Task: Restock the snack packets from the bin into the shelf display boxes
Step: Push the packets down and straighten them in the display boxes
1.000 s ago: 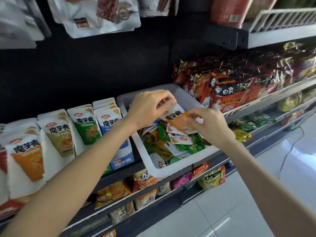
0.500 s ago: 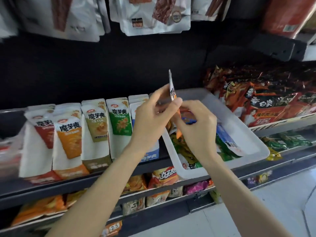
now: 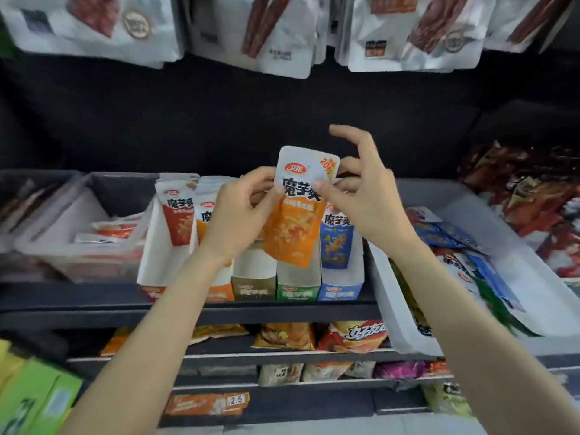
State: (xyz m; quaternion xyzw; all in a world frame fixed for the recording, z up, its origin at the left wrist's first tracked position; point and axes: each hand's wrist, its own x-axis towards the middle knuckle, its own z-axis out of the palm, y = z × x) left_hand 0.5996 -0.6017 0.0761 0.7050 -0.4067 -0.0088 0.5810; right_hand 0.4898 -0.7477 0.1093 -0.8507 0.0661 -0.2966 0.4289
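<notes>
Two hands meet at the centre of my view, in front of a dark store shelf (image 3: 219, 310). My left hand (image 3: 237, 215) pinches the left edge of an orange snack packet (image 3: 293, 221), thumb on its face and fingers curled behind. My right hand (image 3: 365, 196) touches the packet's right edge with its thumb tip; the other fingers are spread and raised, the index finger pointing upward. I hold the packet upright, slightly tilted, white top uppermost, above a row of display boxes (image 3: 296, 284) standing side by side on the shelf. From left to right I see a red box, an orange one partly hidden by my left forearm, a brown one, a green one and a blue one. The packet hangs over the green box, its lower edge just above the box opening. To the right, touching the row, sits a white bin (image 3: 405, 312) holding a loose heap of mixed packets. White pouches (image 3: 282, 36) hang above.
</notes>
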